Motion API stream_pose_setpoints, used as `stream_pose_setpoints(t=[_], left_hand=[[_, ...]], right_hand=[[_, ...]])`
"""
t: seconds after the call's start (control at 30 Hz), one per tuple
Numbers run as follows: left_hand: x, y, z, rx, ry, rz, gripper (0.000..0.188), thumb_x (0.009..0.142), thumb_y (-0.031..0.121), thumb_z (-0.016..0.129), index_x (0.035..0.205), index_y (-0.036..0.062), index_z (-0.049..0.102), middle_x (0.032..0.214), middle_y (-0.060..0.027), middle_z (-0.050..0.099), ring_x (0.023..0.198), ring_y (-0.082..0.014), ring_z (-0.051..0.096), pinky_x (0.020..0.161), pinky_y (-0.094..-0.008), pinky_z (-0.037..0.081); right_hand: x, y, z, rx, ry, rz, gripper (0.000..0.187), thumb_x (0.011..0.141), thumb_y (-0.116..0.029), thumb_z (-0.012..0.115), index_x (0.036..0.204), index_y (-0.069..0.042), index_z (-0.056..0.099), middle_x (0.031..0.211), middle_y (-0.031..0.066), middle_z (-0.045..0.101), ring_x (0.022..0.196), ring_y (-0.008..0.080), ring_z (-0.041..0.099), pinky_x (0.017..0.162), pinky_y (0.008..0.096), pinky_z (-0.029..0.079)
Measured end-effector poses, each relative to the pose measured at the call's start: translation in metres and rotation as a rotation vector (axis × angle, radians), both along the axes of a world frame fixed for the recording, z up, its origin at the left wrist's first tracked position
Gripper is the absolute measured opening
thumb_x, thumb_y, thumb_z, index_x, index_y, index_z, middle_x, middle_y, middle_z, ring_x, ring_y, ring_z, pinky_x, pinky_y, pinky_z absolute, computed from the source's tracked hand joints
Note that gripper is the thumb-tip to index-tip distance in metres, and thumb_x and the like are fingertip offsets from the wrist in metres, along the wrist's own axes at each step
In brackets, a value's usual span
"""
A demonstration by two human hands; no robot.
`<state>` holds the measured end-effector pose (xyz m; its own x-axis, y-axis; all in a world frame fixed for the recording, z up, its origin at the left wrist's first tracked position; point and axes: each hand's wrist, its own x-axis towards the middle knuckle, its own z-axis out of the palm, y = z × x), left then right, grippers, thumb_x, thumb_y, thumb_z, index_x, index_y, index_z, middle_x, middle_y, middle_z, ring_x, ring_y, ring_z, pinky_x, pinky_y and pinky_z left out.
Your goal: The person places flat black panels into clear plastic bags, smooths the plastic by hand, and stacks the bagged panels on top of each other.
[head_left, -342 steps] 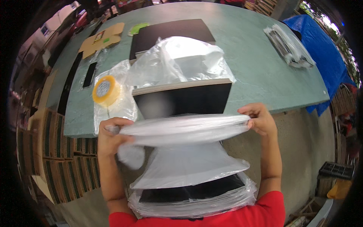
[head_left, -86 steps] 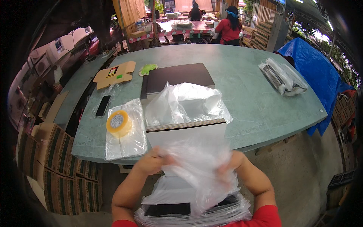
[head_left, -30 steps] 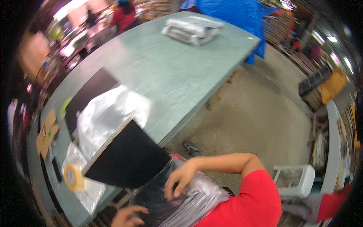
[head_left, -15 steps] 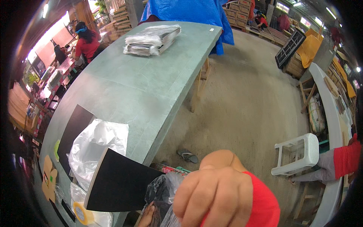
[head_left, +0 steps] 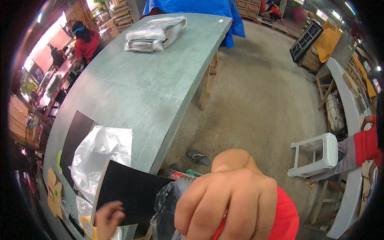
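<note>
My right hand [head_left: 228, 200] fills the lower middle, close to the camera, its fingers curled into a fist. Whatever lies inside that fist is hidden. Crumpled clear plastic [head_left: 168, 204] hangs beside it, against the right end of a black flat board [head_left: 132, 192]. My left hand [head_left: 109, 220] is in front of the board's lower left corner, fingers loosely bent and apart, nothing visible in them. Just left of it is a yellow-rimmed roll of tape [head_left: 87, 227]. Behind the board, a white translucent plastic bag [head_left: 100, 148] lies on another dark board [head_left: 77, 140].
The long grey-green table [head_left: 132, 92] bears a stack of plastic-wrapped dark boards [head_left: 156, 35] at its far end. A cardboard piece [head_left: 54, 196] lies at the left edge. A slipper [head_left: 198, 157] and a white stool [head_left: 316, 154] are on the floor. Other people sit left and right.
My left hand has left the clear plastic and moved left to the board's lower left corner by the tape. My right fist stays closed and has shifted slightly. The view has tilted a little.
</note>
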<state>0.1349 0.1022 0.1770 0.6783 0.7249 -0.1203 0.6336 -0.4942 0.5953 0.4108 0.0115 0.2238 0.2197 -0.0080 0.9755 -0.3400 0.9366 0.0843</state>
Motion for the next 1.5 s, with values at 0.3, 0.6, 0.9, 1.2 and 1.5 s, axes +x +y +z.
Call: stream_pose_setpoints(t=[0.3, 0.6, 0.9, 1.2, 1.5], left_hand=[[0.022, 0.194, -0.096, -0.008, 0.362, -0.159, 0.020, 0.075, 0.013, 0.054, 0.087, -0.0021, 0.058, 0.077, -0.0121, 0.061, 0.067, -0.0225, 0.057, 0.063, -0.0322, 0.045], [0.030, 0.209, -0.140, 0.075, 0.470, -0.025, 0.024, 0.071, 0.019, 0.057, 0.077, -0.0014, 0.047, 0.069, -0.0189, 0.056, 0.070, -0.0309, 0.057, 0.062, -0.0360, 0.043], [0.008, 0.207, -0.159, 0.098, 0.188, -0.009, 0.023, 0.073, 0.014, 0.055, 0.060, -0.0021, 0.045, 0.055, -0.0158, 0.049, 0.054, -0.0245, 0.050, 0.052, -0.0360, 0.038], [0.017, 0.203, -0.123, -0.112, -0.364, 0.562, 0.008, 0.066, 0.001, 0.045, 0.064, 0.0007, 0.038, 0.054, -0.0071, 0.042, 0.044, -0.0165, 0.045, 0.039, -0.0294, 0.038], [-0.007, 0.204, -0.188, 0.297, 0.241, -0.003, 0.028, 0.073, 0.021, 0.057, 0.068, -0.0033, 0.045, 0.060, -0.0190, 0.048, 0.046, -0.0268, 0.043, 0.048, -0.0387, 0.036]], right_hand=[[-0.022, 0.059, -0.112, -0.872, -0.997, 0.591, 0.033, 0.081, -0.028, 0.053, 0.087, 0.004, 0.054, 0.085, 0.0128, 0.056, 0.075, 0.0201, 0.052, 0.067, 0.0314, 0.042], [-0.074, 0.015, -0.237, -1.192, -1.110, 1.337, 0.056, 0.085, -0.035, 0.045, 0.121, 0.007, 0.034, 0.124, 0.0149, 0.039, 0.115, 0.0188, 0.035, 0.096, 0.0296, 0.027], [-0.080, 0.020, -0.228, -1.180, -1.073, 1.375, 0.053, 0.085, -0.033, 0.046, 0.120, 0.005, 0.037, 0.120, 0.0144, 0.043, 0.111, 0.0185, 0.040, 0.093, 0.0297, 0.031], [-0.083, 0.017, -0.228, -1.161, -1.063, 1.350, 0.051, 0.084, -0.033, 0.048, 0.117, 0.005, 0.040, 0.116, 0.0142, 0.047, 0.107, 0.0185, 0.043, 0.090, 0.0294, 0.033], [-0.088, 0.017, -0.228, -1.103, -1.088, 1.255, 0.050, 0.084, -0.033, 0.047, 0.115, 0.006, 0.042, 0.112, 0.0139, 0.050, 0.103, 0.0196, 0.046, 0.088, 0.0301, 0.035]])
